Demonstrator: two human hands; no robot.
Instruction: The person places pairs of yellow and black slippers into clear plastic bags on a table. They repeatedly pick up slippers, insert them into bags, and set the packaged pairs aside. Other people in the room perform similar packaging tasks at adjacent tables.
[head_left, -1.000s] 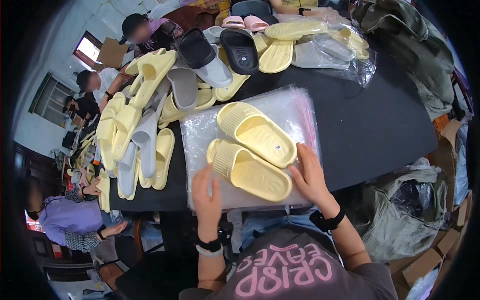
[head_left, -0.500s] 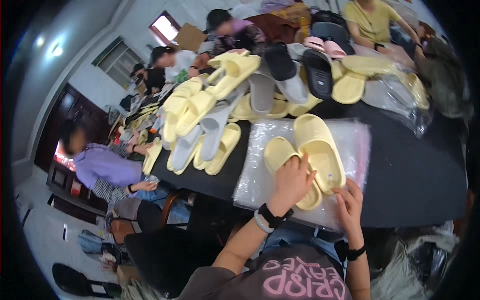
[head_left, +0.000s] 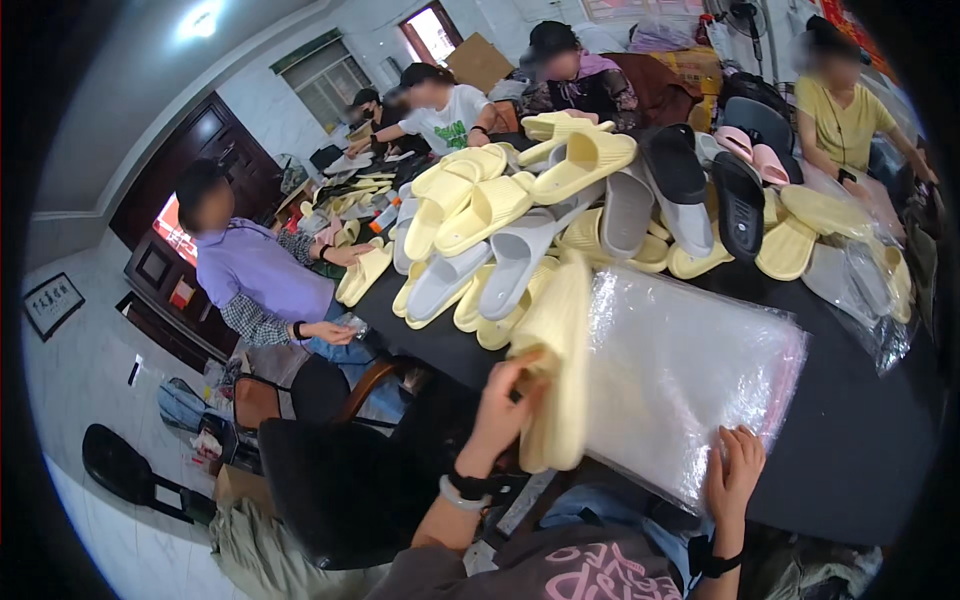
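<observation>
Yellow slippers (head_left: pixel 562 372): a blurred pair, it seems, stood on edge at the left side of the bag stack (head_left: pixel 680 365), near the front edge of the counter (head_left: pixel 850 440).
Left hand (head_left: pixel 508 405): fingers bent around the slippers, grasping them.
Right hand (head_left: pixel 736 465): fingers released, laid over the near right corner of the bags.
Slip risk: the pair could slide apart or tip off the front edge, because only one hand holds it.
Bag risk: slick, loose sheets could skid or crease if the right hand presses unevenly.
In the way: the slipper pile (head_left: pixel 485 215) crowds the pair's far side; a knock could topple it.
Farther right: a black slipper (head_left: pixel 738 205) and plastic-wrapped slippers (head_left: pixel 862 285).
Left floor: a black chair (head_left: pixel 330 490) stands beside the counter, beneath anything dropped there.
</observation>
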